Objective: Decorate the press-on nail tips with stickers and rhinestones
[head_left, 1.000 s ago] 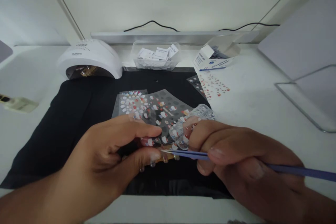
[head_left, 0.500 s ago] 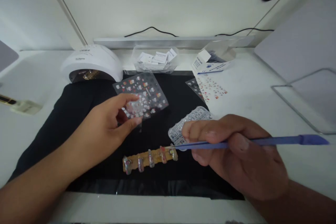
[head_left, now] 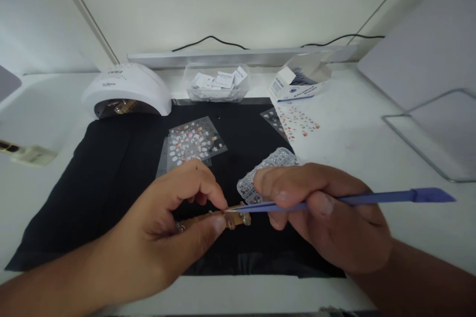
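Note:
My left hand (head_left: 163, 230) is closed, thumb and forefinger meeting around the middle of a tan strip (head_left: 238, 216) that bears several shiny false nails. Most of the strip and its nails are behind these fingers; a pale false nail (head_left: 246, 218) shows at the right end. In my right hand (head_left: 330, 218) is a pair of blue-purple tweezers (head_left: 379, 198), held almost level. Their pointed tips reach the left fingertips over the strip; whether they grip anything is too small to tell. Behind the right fingers lies a clear compartment case (head_left: 260, 176) of small shiny pieces.
Printed clear sticker sheets (head_left: 197, 138) lie on the black mat (head_left: 111, 163). A white nail lamp (head_left: 128, 86), a clear tub of packets (head_left: 217, 91) and an alcohol pad box (head_left: 299, 84) stand behind. A polish bottle (head_left: 35, 154) lies left; a metal stand (head_left: 416, 148) is right.
My left hand has let go of the clear sticker sheet, now lying with the others, and come down right to the nail strip. The tweezers stay at the strip, shifted slightly left.

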`<state>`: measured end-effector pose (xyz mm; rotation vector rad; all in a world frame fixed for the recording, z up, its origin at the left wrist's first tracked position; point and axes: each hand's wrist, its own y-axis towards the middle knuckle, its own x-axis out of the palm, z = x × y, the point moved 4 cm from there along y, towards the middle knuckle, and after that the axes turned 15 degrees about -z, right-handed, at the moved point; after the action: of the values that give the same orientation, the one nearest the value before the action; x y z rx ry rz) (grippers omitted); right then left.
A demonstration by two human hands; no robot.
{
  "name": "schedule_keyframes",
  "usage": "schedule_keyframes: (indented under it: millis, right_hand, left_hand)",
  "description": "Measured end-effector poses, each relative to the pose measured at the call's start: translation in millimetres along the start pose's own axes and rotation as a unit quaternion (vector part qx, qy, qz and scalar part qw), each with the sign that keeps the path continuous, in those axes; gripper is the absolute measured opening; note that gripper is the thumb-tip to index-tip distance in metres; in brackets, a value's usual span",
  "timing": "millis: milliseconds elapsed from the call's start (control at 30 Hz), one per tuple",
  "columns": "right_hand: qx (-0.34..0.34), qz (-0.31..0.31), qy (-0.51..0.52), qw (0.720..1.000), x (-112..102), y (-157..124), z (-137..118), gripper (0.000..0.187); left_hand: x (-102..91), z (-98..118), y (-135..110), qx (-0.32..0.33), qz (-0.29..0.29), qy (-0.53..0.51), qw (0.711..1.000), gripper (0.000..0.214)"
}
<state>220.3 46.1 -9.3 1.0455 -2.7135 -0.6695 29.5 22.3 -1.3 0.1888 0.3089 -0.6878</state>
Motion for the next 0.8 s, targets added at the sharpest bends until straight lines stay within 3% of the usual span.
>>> schedule_keyframes:
  millis: [233,400,500,800]
  right_hand:
    - [0.0,-0.007,-0.005,1.0,1.0,0.9,0.8,0.023]
    - [-0.003,0.01,0.025,1.0,0.9,3.9,-2.7,0.021]
    - [-0.008,0.01,0.027,1.0,0.3,3.5,-3.7,0.022]
    - [-0.01,0.0,0.035,0.999,-1.7,0.9,-6.1,0.022]
  left_hand:
    - [-3.0,-0.6,1.0,-0.043,-0.001,-0.054,0.998,0.014]
    - [0.5,-9.6,-1.6,-0.077,0.022,-0.203,0.976,0.012]
    - [1.9,-14.9,-1.1,-0.067,0.033,-0.284,0.956,0.008]
    - [-0.5,-17.5,-1.4,-0.043,0.064,-0.331,0.94,0.01]
